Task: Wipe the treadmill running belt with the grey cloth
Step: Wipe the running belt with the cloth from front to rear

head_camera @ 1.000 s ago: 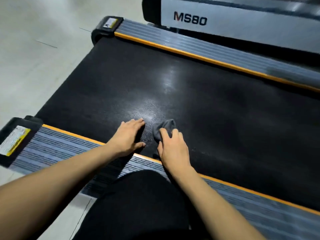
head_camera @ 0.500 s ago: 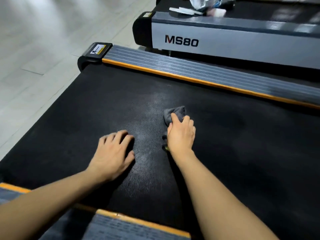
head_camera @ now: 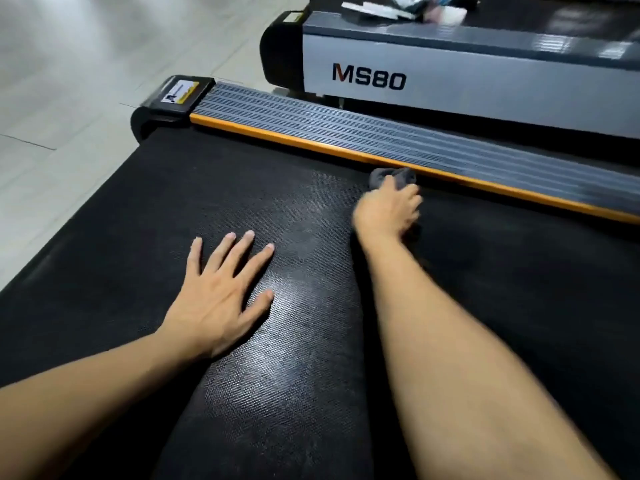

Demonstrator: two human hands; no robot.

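Left hand (head_camera: 221, 296) flat with spread fingers on the black belt (head_camera: 138, 220), right hand (head_camera: 388, 211) gripping the grey cloth (head_camera: 393, 176) at the far edge, touching the orange strip (head_camera: 311, 142).

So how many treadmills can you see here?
2. The near treadmill fills most of the picture, with both hands on its belt. The second treadmill, marked MS80, stands just beyond it at the top right. Others may be out of frame.
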